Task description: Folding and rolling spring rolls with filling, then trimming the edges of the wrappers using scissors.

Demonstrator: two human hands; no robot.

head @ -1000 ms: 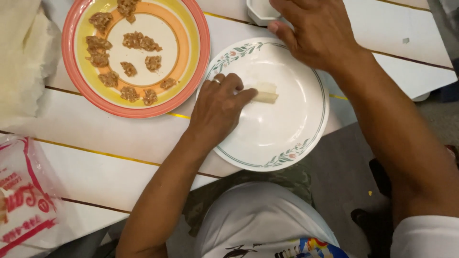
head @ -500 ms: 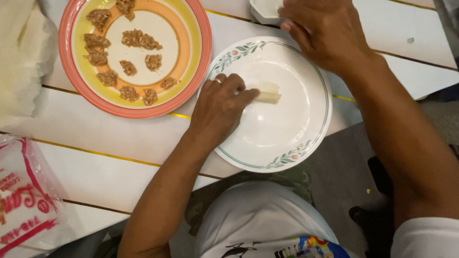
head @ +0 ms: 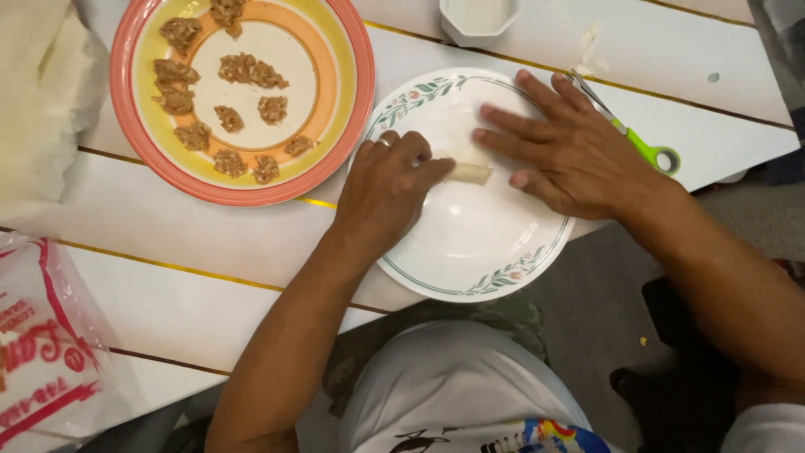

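A small pale rolled wrapper (head: 470, 173) lies on a white plate with a floral rim (head: 490, 268). My left hand (head: 386, 189) rests on the plate's left side, fingers curled, its fingertips pressing the roll's left end. My right hand (head: 570, 151) lies flat over the plate's upper right, fingers spread and pointing left, with the fingertips just beside the roll's right end. A ring shows on my left hand.
An orange and yellow plate (head: 335, 109) with several lumps of brown minced filling sits at upper left. A small white dish (head: 478, 21) stands at the top. Green-handled scissors (head: 646, 151) lie right of my right hand. Pale wrappers (head: 38, 101) and a red-printed plastic bag (head: 42, 352) are at left.
My right hand has come down from the small white dish at the top onto the white plate beside the roll. My left hand has stayed on the roll.
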